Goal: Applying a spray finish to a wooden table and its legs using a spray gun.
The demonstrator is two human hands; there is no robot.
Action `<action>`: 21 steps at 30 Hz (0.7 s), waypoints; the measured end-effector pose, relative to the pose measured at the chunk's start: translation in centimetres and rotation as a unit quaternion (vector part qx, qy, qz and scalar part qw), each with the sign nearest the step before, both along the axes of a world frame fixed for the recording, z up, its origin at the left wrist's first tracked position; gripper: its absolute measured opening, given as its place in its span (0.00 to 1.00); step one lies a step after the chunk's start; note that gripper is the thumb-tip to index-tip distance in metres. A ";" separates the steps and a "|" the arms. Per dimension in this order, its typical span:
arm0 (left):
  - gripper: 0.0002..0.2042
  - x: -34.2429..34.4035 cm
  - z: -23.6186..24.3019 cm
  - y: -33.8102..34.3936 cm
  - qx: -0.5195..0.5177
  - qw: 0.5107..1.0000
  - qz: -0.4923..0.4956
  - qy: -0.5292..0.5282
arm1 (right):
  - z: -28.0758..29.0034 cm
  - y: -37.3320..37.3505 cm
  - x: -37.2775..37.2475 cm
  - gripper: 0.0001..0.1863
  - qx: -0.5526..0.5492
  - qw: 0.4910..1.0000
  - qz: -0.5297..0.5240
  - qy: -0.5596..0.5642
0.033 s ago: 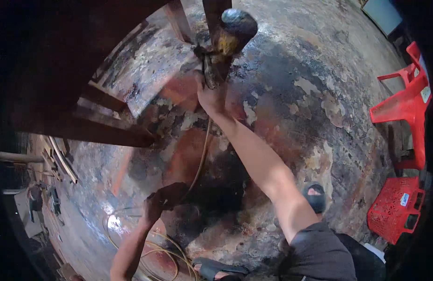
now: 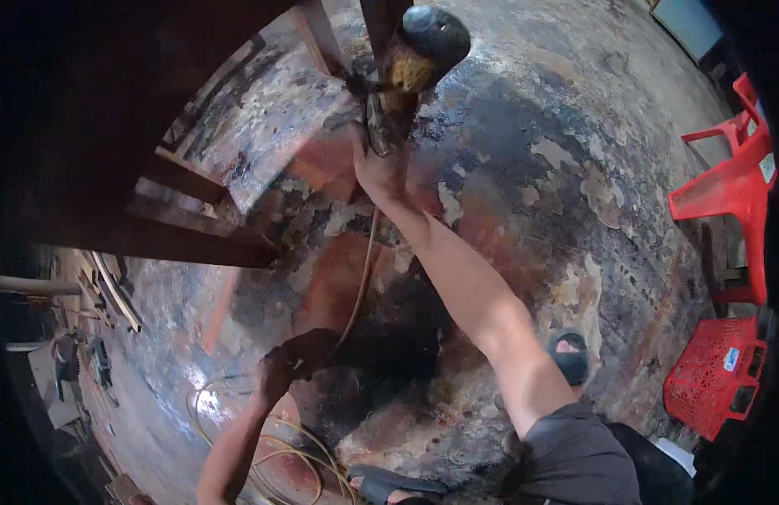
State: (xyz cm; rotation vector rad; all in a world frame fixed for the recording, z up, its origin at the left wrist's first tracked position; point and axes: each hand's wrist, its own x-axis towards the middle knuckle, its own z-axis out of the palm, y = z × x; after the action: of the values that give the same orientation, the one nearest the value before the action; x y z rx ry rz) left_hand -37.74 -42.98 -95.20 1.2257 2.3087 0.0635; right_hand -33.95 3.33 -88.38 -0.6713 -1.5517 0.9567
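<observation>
At the upper middle, my right hand [image 2: 379,172] is wrapped round the handle of a spray gun [image 2: 376,122]. A dark, rounded cup [image 2: 436,40] with a yellowish lower part sits on the gun. From the handle a thin tan air hose [image 2: 366,278] runs down to my left hand [image 2: 278,370], whose fingers close round it in shadow. More hose lies in loose loops [image 2: 301,454] on the floor at the lower left. Close to the gun's front stand the dark brown wooden legs [image 2: 320,42] of a piece of furniture; its brown rail [image 2: 204,240] reaches in from the left.
A red plastic chair [image 2: 726,189] and a red basket [image 2: 714,379] stand at the right. Wood strips [image 2: 113,286] lie at the far left. My sandalled feet, one in a dark sandal [image 2: 568,358], are on the stained floor [image 2: 524,244].
The spray gun's cup has shifted very slightly to the right. Both hands keep their hold, and the rest looks almost the same.
</observation>
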 end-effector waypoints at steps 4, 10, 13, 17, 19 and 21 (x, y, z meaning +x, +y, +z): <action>0.21 0.4 2.7 3.7 0.007 0.998 0.028 -0.062 | 1.9 1.1 0.0 0.11 -0.047 0.983 0.087 0.156; 0.18 0.7 4.0 5.4 -0.062 0.996 0.021 -0.059 | 1.9 0.7 0.7 0.12 -0.009 0.993 0.061 0.101; 0.22 0.4 3.5 4.9 -0.003 0.996 0.017 -0.089 | 0.1 -0.6 1.1 0.15 -0.047 0.998 0.046 -0.016; 0.26 -0.3 2.9 4.4 -0.050 0.995 0.007 -0.084 | -4.4 -3.4 0.5 0.16 -0.140 0.982 0.047 -0.119; 0.27 -0.4 2.6 4.2 -0.069 0.995 0.003 -0.067 | -6.2 -4.4 -0.3 0.16 -0.059 0.975 0.042 -0.208; 0.27 -0.5 2.3 4.0 -0.055 0.997 -0.011 -0.061 | -7.0 -5.0 -0.1 0.16 -0.053 0.977 0.050 -0.201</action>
State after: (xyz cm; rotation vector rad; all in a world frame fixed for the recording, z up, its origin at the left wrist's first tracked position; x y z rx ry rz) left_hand -38.21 -39.00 -92.92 1.1589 2.1634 0.0041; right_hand -34.06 -1.65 -95.38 -0.9110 -1.9136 1.0274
